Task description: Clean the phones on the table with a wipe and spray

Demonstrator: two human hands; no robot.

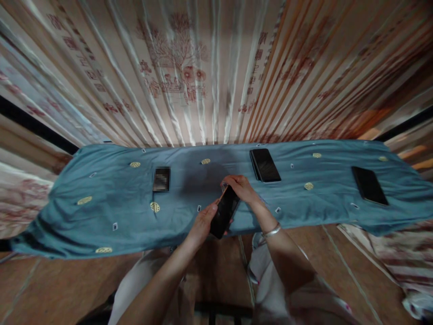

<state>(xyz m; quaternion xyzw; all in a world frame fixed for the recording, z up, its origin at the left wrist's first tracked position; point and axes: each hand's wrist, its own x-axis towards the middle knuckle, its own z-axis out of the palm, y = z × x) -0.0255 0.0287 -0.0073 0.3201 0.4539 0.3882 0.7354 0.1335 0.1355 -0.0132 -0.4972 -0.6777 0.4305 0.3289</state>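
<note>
Just below the centre of the frame, I see both hands meeting on a dark phone (224, 212), held tilted above the near edge of the surface (101, 198), which is draped in a blue-green cloth dotted with small pale emblems. The left hand (202, 223) has its grip clenched on the phone's lower end, thumb lying along the left edge. The right hand (241, 187) is closed over the upper end; its fingertips curl around the top corner, and I cannot tell exactly what they press, since something thin and orange-brown at that corner is mostly covered. A silver bangle (271, 231) rings the right wrist.

To the upper right of the hands, a second dark phone (265, 164) lies flat on the cloth; a doubled left edge hints at a stack or a case, too unclear to settle. Far right, a third phone (369, 185) rests flat, well apart from the others. Left of centre sits a small rectangular item (161, 179), blurred beyond reading.

Across the top, a pleated curtain (189, 76) with reddish printed motifs hangs behind the surface, smeared by lens distortion. At the bottom edge, both forearms and pale-clothed knees are cut off by the frame.
</note>
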